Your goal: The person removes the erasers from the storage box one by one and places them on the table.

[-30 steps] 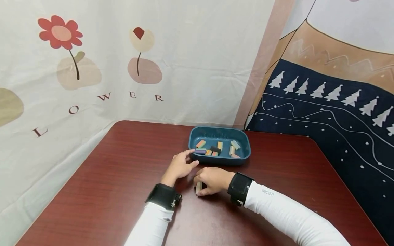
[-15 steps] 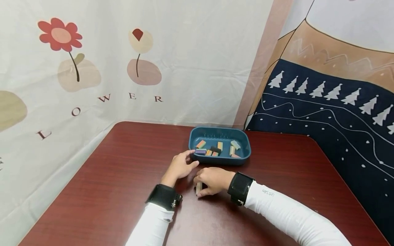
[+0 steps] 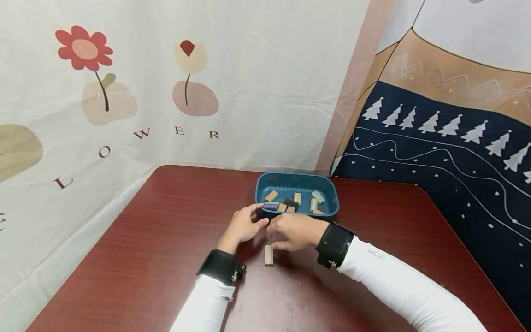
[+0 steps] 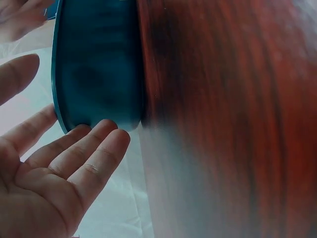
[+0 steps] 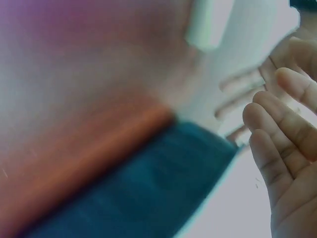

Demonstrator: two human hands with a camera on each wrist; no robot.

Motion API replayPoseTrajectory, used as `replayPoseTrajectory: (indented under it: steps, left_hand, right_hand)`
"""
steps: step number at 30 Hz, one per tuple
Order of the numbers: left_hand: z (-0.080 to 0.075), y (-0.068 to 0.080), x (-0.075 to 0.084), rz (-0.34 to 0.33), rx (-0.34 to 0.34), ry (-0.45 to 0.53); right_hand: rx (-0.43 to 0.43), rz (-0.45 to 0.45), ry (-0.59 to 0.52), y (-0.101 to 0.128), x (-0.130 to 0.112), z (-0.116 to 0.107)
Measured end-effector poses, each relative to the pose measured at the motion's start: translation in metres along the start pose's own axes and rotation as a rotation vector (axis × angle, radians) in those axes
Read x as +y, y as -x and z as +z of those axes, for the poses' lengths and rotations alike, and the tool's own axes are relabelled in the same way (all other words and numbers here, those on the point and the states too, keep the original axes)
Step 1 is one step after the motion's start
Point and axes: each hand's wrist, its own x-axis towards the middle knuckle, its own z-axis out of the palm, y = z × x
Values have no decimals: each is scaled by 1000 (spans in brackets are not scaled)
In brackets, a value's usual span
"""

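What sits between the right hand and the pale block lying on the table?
Nothing visible. The pale block lies flat on the table, just below the right hand, whose relaxed fingers hover apart from it. The left hand rests against the blue tray, off to the side.

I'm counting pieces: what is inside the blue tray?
The tray holds small coloured blocks, about seven showing. The right hand covers its near edge, so more may be hidden. One pale block lies outside on the table.

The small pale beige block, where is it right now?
In the head view, the small pale beige block lies on the dark red table, just below the right hand.
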Motion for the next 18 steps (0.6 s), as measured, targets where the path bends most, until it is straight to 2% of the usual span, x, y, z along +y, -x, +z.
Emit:
replayPoseTrajectory:
  steps: [5,9,18]
  left_hand:
    - [1,-1,-1,-7,-11,14]
    - [1,-2,-2,-18,-27,20]
    - [0,0,0,-36,-31,12]
  right_hand:
    - [89,26,14,2,13,-20]
    - [102,98,-9,2,30,-33]
    - [55,377,-93,2,73,-59]
